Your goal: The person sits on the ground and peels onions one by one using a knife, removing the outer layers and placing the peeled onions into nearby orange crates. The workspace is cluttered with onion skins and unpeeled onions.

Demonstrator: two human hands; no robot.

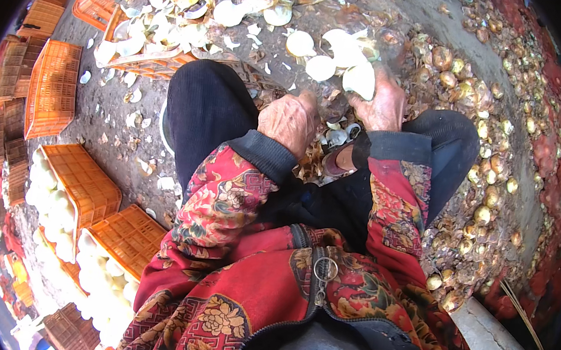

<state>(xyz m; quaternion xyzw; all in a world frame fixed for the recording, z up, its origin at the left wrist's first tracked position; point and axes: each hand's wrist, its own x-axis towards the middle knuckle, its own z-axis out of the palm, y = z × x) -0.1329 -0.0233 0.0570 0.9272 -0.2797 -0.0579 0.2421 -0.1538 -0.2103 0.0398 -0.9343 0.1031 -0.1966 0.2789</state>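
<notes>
In front of my bent knees, my right hand [382, 103] has its thumb and fingers around a white onion piece [359, 80], which looks overexposed. Touching or close beside that piece is a larger bright onion part [344, 48]. Two rounded white onion pieces, one farther off [300, 44] and one nearer [320, 68], lie to its left. My left hand [290, 120] is curled with its back towards me; its fingertips are hidden, so whatever it may grip cannot be seen. Onion skins [336, 137] lie below, between the hands and a shoe [335, 161].
Pale onion layers [174, 18] are heaped at the upper left, above an orange plastic crate [154, 61]. Crates of white onions [52, 203] stand at lower left, near another orange crate [53, 90]. Unpeeled onions [482, 214] and red net sacks [546, 155] spread along the right.
</notes>
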